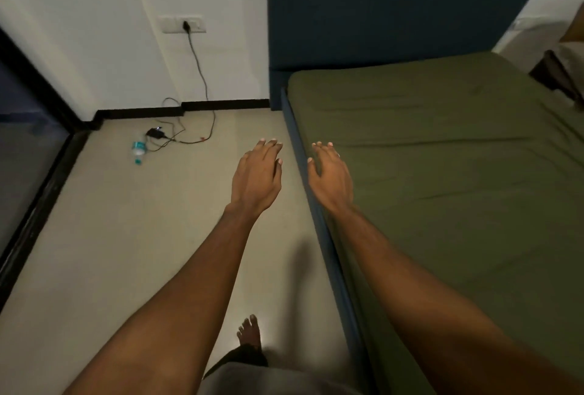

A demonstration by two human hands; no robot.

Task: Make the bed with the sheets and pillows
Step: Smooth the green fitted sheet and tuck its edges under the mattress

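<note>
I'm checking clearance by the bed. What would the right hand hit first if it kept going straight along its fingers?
Probably the blue headboard, low down. The right hand points along the edge of the olive sheet; depth is unclear, so it might brush the sheet first.
</note>
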